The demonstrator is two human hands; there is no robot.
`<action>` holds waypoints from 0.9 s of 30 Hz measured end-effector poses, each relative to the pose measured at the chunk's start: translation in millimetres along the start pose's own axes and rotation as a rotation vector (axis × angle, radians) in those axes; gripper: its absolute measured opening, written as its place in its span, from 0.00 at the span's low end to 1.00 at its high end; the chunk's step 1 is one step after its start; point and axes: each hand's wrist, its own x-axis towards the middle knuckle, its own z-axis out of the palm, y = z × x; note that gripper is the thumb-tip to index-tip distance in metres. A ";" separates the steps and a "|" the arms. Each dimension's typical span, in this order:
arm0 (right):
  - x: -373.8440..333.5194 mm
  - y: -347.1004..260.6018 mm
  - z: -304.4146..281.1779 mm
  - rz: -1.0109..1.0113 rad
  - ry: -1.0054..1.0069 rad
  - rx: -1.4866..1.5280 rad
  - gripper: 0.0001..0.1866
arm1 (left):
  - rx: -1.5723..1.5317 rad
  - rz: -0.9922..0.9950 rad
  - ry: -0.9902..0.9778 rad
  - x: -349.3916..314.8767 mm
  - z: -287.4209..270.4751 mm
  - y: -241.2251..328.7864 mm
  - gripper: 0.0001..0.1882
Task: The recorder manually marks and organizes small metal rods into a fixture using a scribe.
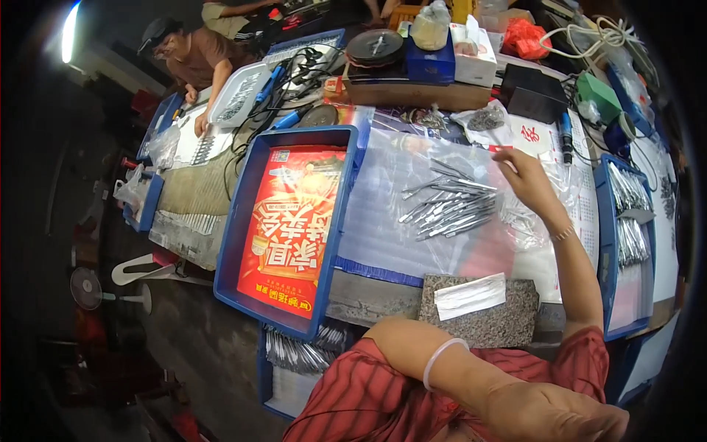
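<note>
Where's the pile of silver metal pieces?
In the head view, the metal pieces lie right of centre on clear plastic, between the red-lined blue tray and the right hand.

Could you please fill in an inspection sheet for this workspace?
Surface: bench partly covered by cloudy sheeting; a speckled block bearing a white strip sits at the near edge.
Job's things: slim metal pieces lie in a loose pile on the sheeting; left of it, a blue tray holds a red printed sheet.
Clutter: blue box, white tissue box and red plastic bag at the back.
Grips: right grip right of the pile, contact unclear; left grip near the camera, contents unclear.
Cables: black cables tangled; white cable looped.
Surroundings: co-worker at far left; lit lamp.
</note>
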 end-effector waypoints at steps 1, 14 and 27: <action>12.9 9.1 7.4 0.024 -0.056 -0.170 0.11 | -0.035 -0.027 -0.010 0.8 0.3 -1.3 0.31; 90.6 86.7 74.2 0.005 -0.132 -0.741 0.12 | 0.238 -0.076 0.214 -55.9 -19.4 58.5 0.32; 77.7 115.7 45.3 0.075 -0.070 -0.846 0.11 | 0.315 -0.088 0.484 -98.8 -33.4 73.2 0.26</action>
